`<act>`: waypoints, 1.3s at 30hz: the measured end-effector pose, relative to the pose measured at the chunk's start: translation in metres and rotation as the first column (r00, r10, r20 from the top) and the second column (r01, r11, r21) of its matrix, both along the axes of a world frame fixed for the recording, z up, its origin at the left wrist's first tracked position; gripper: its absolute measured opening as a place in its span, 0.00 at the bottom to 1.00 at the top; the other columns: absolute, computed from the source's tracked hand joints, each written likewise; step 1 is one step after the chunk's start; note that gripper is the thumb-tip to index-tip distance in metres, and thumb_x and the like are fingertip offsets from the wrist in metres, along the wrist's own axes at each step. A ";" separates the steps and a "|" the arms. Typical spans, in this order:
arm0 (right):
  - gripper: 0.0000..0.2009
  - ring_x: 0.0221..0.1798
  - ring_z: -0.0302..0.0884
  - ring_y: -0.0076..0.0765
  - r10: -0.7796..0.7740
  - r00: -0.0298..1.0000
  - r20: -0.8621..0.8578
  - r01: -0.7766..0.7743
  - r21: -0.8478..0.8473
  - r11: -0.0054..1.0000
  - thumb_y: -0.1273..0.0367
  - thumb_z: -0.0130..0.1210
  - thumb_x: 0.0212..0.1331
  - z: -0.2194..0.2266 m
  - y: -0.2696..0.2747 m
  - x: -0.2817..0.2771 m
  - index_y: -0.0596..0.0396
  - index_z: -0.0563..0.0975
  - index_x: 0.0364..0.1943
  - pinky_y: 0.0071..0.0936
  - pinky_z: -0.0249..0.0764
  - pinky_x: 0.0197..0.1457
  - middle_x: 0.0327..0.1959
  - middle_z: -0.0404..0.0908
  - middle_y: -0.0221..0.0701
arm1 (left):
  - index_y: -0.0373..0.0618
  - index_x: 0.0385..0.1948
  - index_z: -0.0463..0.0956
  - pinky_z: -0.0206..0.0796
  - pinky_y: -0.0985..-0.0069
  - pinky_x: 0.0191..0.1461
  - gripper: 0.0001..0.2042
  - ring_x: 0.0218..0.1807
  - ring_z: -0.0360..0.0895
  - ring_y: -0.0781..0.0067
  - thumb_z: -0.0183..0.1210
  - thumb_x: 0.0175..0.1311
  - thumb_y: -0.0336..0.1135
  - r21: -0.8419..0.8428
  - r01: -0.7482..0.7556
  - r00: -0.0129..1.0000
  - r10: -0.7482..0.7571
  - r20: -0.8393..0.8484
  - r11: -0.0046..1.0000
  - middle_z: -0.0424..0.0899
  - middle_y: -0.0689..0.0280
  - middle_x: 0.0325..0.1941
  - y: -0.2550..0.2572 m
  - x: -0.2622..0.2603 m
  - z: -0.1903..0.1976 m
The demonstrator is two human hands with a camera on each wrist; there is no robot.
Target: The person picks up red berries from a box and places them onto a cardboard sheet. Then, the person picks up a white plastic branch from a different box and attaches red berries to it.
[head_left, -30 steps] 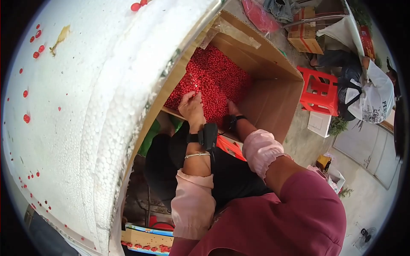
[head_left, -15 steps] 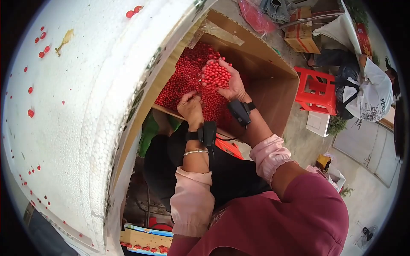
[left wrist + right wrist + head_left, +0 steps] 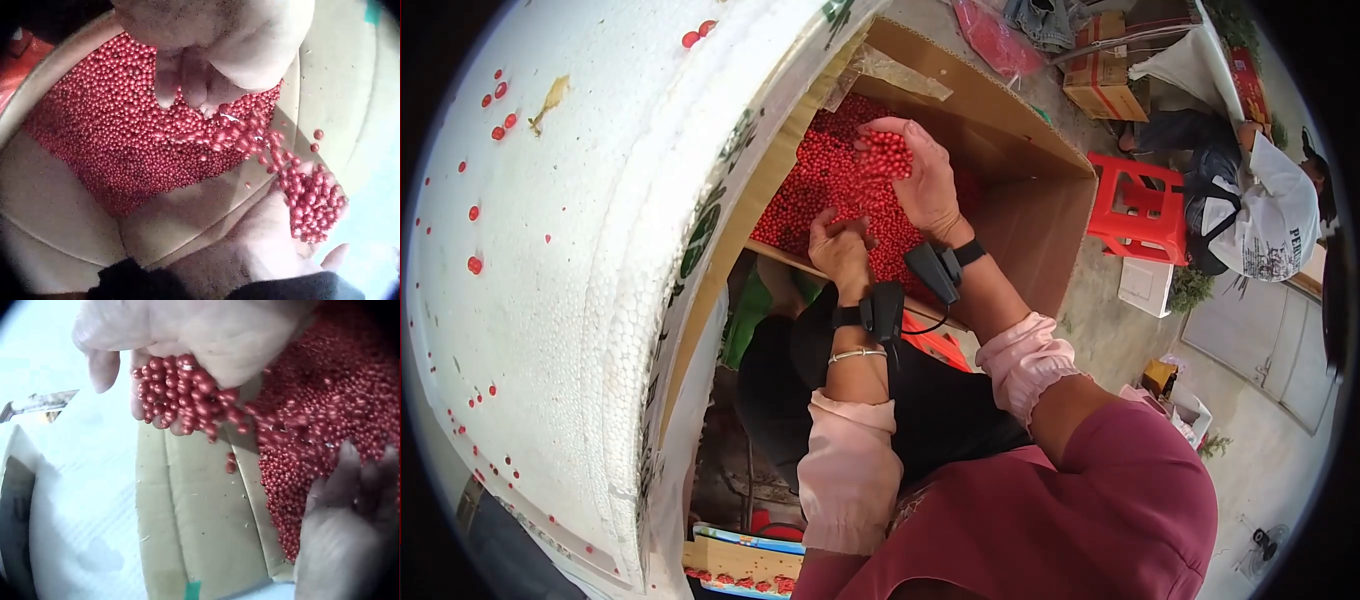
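Note:
A deep mass of small glossy red balls (image 3: 880,215) fills part of a cardboard box (image 3: 1025,230). In its cupped palm, my right hand (image 3: 925,180) holds a heap of these balls (image 3: 181,394) above the rest. Several spill from the palm back toward the mass, blurred as they fall in both wrist views. Low over the balls, near the box's near wall, is my left hand (image 3: 840,250). Its loosely bent fingers (image 3: 195,81) reach down to the surface of the mass, and a tiny white bit shows beside the fingertips.
A white foam slab (image 3: 550,260) with scattered red balls stands left of the box. Red stools (image 3: 1135,212) and a seated person (image 3: 1265,220) are at right. Below, a shallow box (image 3: 745,565) holds red pieces in a row.
My right hand has come up out of the balls with a heap in its palm, then moved left and tilted, spilling some. My left hand has stayed low over them.

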State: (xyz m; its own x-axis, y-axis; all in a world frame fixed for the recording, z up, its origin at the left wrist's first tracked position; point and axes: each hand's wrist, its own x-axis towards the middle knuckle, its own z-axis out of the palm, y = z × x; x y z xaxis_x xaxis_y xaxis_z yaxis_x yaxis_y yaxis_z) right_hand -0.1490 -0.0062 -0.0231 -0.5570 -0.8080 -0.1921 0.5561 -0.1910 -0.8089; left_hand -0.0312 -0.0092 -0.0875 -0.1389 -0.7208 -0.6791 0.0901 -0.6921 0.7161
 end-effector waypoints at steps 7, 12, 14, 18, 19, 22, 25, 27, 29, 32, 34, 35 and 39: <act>0.18 0.50 0.67 0.28 0.103 0.810 -0.578 0.027 0.212 0.977 0.62 0.40 0.62 -0.016 0.016 -0.006 0.60 0.72 0.46 0.28 0.63 0.53 0.46 0.74 0.33 | 0.36 0.41 0.68 0.67 0.79 0.16 0.20 0.18 0.72 0.74 0.58 0.41 0.16 0.041 -0.137 0.989 0.139 -0.044 0.990 0.76 0.61 0.26 -0.001 -0.001 0.003; 0.22 0.52 0.68 0.42 0.181 0.681 -0.710 0.532 0.649 0.544 0.56 0.47 0.56 -0.160 0.099 -0.022 0.59 0.72 0.47 0.34 0.60 0.56 0.48 0.72 0.44 | 0.38 0.38 0.69 0.65 0.82 0.14 0.17 0.14 0.68 0.77 0.58 0.43 0.16 0.062 -0.162 0.981 0.168 -0.096 0.985 0.75 0.62 0.26 -0.006 -0.001 0.004; 0.21 0.52 0.68 0.46 0.435 0.700 -0.566 0.548 0.816 0.181 0.57 0.44 0.57 -0.209 0.134 -0.013 0.58 0.73 0.46 0.33 0.64 0.55 0.48 0.74 0.36 | 0.37 0.39 0.70 0.66 0.80 0.17 0.18 0.15 0.67 0.78 0.59 0.43 0.17 0.056 -0.164 0.979 0.169 -0.111 0.985 0.74 0.63 0.24 -0.008 -0.002 0.007; 0.24 0.52 0.69 0.43 -0.416 0.876 0.245 0.094 0.759 0.645 0.54 0.46 0.55 -0.383 0.196 0.005 0.59 0.69 0.49 0.38 0.63 0.56 0.48 0.73 0.40 | 0.36 0.39 0.70 0.66 0.80 0.18 0.18 0.15 0.66 0.78 0.59 0.43 0.17 0.058 -0.160 0.981 0.165 -0.100 0.985 0.74 0.63 0.23 -0.005 -0.001 0.008; 0.24 0.52 0.69 0.43 -0.412 0.876 0.250 0.086 0.759 0.645 0.54 0.46 0.55 -0.339 0.172 0.013 0.59 0.69 0.49 0.38 0.63 0.56 0.48 0.73 0.40 | 0.36 0.39 0.70 0.65 0.80 0.18 0.18 0.15 0.66 0.78 0.59 0.43 0.17 0.057 -0.162 0.981 0.167 -0.098 0.985 0.74 0.63 0.23 -0.006 0.000 0.008; 0.21 0.48 0.73 0.41 -0.129 0.899 0.418 -0.004 0.304 0.953 0.57 0.45 0.57 -0.161 0.111 0.005 0.58 0.70 0.48 0.37 0.68 0.53 0.44 0.76 0.36 | 0.36 0.38 0.70 0.64 0.81 0.17 0.17 0.14 0.66 0.78 0.59 0.43 0.17 0.085 -0.173 0.982 0.178 -0.065 0.981 0.74 0.63 0.23 -0.008 0.001 0.003; 0.18 0.45 0.75 0.39 -0.014 0.773 0.634 -0.008 0.033 0.999 0.59 0.43 0.59 -0.091 0.070 -0.012 0.59 0.71 0.45 0.35 0.70 0.51 0.41 0.77 0.35 | 0.37 0.37 0.70 0.63 0.81 0.15 0.16 0.13 0.66 0.78 0.58 0.42 0.17 0.072 -0.166 0.985 0.169 -0.031 0.983 0.74 0.63 0.23 -0.007 -0.001 0.001; 0.17 0.46 0.73 0.39 0.006 0.784 0.620 -0.001 -0.008 1.000 0.59 0.42 0.60 -0.063 0.052 -0.013 0.58 0.72 0.43 0.36 0.69 0.52 0.40 0.77 0.37 | 0.37 0.37 0.71 0.62 0.83 0.13 0.16 0.14 0.68 0.78 0.56 0.41 0.17 0.019 -0.141 0.990 0.141 0.018 0.990 0.73 0.63 0.24 -0.005 -0.002 0.000; 0.17 0.48 0.72 0.40 0.025 0.793 0.609 0.007 -0.050 0.999 0.59 0.41 0.61 -0.043 0.036 -0.008 0.58 0.72 0.40 0.37 0.68 0.54 0.39 0.77 0.39 | 0.37 0.36 0.71 0.62 0.83 0.13 0.16 0.14 0.68 0.78 0.56 0.41 0.16 0.007 -0.139 0.990 0.139 0.020 0.990 0.73 0.63 0.24 -0.003 -0.004 -0.005; 0.15 0.41 0.75 0.39 -0.009 0.893 0.449 0.003 0.013 1.000 0.60 0.41 0.61 -0.023 0.020 0.005 0.57 0.73 0.37 0.37 0.71 0.47 0.38 0.77 0.38 | 0.37 0.36 0.71 0.61 0.83 0.13 0.16 0.14 0.68 0.78 0.55 0.40 0.16 -0.025 -0.129 0.991 0.130 0.031 0.991 0.73 0.64 0.24 -0.003 -0.004 -0.008; 0.16 0.41 0.74 0.39 -0.049 0.894 0.445 0.049 0.012 0.999 0.59 0.41 0.61 -0.022 0.016 0.005 0.57 0.73 0.36 0.38 0.71 0.47 0.37 0.77 0.38 | 0.36 0.36 0.71 0.61 0.83 0.13 0.16 0.14 0.68 0.78 0.55 0.41 0.16 -0.026 -0.112 0.993 0.113 0.033 0.993 0.73 0.64 0.24 -0.003 -0.004 -0.007; 0.16 0.41 0.74 0.40 -0.087 0.894 0.440 0.091 0.011 0.996 0.59 0.41 0.61 -0.022 0.013 0.005 0.58 0.73 0.36 0.38 0.71 0.46 0.36 0.77 0.38 | 0.36 0.36 0.71 0.61 0.83 0.13 0.16 0.15 0.68 0.78 0.56 0.41 0.16 -0.027 -0.104 0.994 0.105 0.034 0.994 0.73 0.64 0.24 -0.003 -0.003 -0.005; 0.16 0.40 0.73 0.40 -0.120 0.892 0.435 0.149 -0.034 0.988 0.58 0.41 0.61 -0.022 0.014 -0.006 0.58 0.73 0.35 0.38 0.70 0.46 0.35 0.76 0.39 | 0.37 0.37 0.70 0.62 0.81 0.13 0.16 0.13 0.66 0.77 0.56 0.41 0.16 -0.007 -0.131 0.991 0.132 0.015 0.991 0.74 0.61 0.27 -0.002 -0.003 0.002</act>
State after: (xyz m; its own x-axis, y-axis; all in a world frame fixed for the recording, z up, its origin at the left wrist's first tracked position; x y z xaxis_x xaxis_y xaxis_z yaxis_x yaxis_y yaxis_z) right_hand -0.1547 0.0078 -0.0449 -0.5355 -0.7501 -0.3881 0.8124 -0.3320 -0.4793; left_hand -0.0342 -0.0113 -0.0851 -0.0325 -0.7360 -0.6762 0.1693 -0.6708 0.7220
